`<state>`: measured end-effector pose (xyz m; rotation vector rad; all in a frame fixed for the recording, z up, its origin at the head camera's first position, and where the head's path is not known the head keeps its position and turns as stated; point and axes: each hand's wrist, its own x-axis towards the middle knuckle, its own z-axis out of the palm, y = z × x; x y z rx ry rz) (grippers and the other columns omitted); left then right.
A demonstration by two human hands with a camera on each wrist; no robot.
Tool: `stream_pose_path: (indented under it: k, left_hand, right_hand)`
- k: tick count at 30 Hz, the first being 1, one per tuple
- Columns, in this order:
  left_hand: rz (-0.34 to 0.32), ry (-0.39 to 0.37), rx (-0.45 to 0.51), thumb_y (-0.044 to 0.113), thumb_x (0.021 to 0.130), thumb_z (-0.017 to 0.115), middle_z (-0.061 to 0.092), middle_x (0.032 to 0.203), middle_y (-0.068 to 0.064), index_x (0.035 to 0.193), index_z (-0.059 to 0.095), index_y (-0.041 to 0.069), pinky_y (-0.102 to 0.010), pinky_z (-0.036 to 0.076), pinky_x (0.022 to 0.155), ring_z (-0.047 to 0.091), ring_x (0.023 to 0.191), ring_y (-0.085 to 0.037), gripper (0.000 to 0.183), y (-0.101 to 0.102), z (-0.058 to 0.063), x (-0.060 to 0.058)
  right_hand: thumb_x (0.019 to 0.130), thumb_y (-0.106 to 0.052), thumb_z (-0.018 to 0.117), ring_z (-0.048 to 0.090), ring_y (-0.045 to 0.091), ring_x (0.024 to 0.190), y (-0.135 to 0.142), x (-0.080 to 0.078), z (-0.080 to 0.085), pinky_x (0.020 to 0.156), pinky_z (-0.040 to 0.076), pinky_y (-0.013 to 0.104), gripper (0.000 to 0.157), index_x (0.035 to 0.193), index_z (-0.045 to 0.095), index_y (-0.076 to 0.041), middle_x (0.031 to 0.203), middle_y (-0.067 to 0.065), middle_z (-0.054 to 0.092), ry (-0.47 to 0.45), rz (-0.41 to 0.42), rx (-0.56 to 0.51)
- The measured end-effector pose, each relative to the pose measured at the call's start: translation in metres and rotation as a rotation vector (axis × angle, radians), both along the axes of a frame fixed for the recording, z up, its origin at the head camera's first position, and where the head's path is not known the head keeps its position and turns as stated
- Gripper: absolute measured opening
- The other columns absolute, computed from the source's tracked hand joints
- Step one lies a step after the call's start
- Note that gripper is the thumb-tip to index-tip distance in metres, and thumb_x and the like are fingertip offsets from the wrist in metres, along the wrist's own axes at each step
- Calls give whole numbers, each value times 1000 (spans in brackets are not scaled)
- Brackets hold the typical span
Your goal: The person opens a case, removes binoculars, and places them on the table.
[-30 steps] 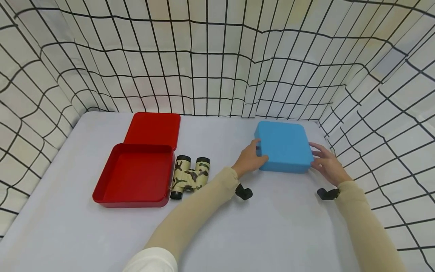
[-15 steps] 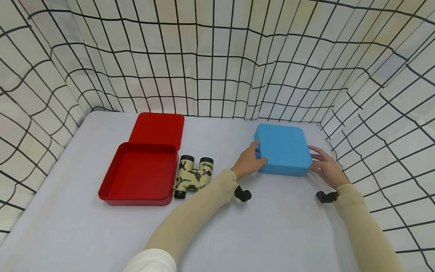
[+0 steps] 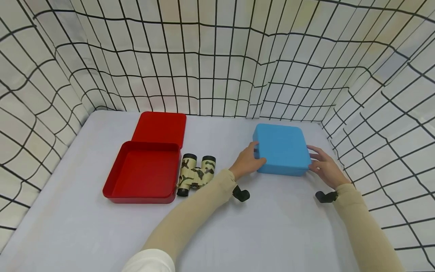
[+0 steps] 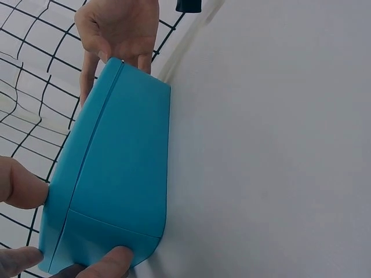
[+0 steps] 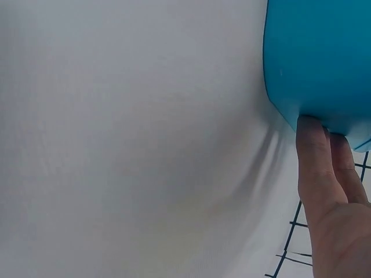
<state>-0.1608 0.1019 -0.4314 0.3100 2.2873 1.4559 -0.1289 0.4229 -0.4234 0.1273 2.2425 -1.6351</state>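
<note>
Blue box [image 3: 283, 147]: 1, smooth, rounded corners, seam along the side; far right of the bench [image 3: 102, 234], between my hands.
My left hand [image 3: 247, 161]: spread wide, gripping its left end.
My right hand [image 3: 325, 166]: fingers and thumb holding its right end.
Red box [image 3: 142, 200]: 1, shallow, rounded, open, flat lid [image 3: 159, 126] lying behind it.
Binoculars [image 3: 185, 175]: 1 pair, 2 camo barrels with black ends, right beside the red box.
Sleeves: 2, plain beige cloth.
Walls: pale sheeting, black grid lines.

Blue box [image 3: 282, 149] (closed, round-cornered), flat on the white tabletop [image 3: 272, 230]
</note>
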Motion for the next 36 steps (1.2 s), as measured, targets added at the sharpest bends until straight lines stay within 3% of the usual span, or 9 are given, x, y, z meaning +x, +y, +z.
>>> stream_pose_path:
  k: [9, 19, 25, 36]
  left_hand:
    - [11, 23, -15, 31, 97, 58, 42, 163, -13, 165, 23, 16, -51, 44, 119, 46, 148, -31, 77, -6, 1, 3]
    - [-6, 22, -38, 30, 98, 58, 41, 164, -15, 165, 21, 16, -52, 43, 119, 44, 149, -32, 78, -11, 0, 10]
    - [-16, 44, -52, 31, 98, 57, 40, 164, -15, 165, 21, 14, -51, 43, 120, 44, 150, -31, 77, -16, 0, 11]
    - [-18, 13, -18, 30, 97, 57, 40, 164, -14, 165, 22, 16, -49, 47, 116, 50, 145, -31, 78, -25, -2, 16]
  right_hand:
    - [100, -4, 47, 34, 33, 148, -7, 2, 2, 97, 46, 13, 80, 167, 12, -30, 171, 23, 12, 13, 18, 16]
    - [101, -3, 46, 50, 3, 121, -10, 11, 1, 94, 47, 10, 78, 168, 11, -25, 169, 25, 15, 33, 29, 18]
    - [101, -4, 46, 48, 6, 124, -16, 13, 3, 95, 46, 10, 79, 168, 11, -26, 170, 24, 14, 27, 31, 15]
    - [101, -7, 48, 44, 10, 130, -22, 19, 3, 97, 44, 12, 79, 167, 11, -28, 170, 23, 15, 17, 40, 23]
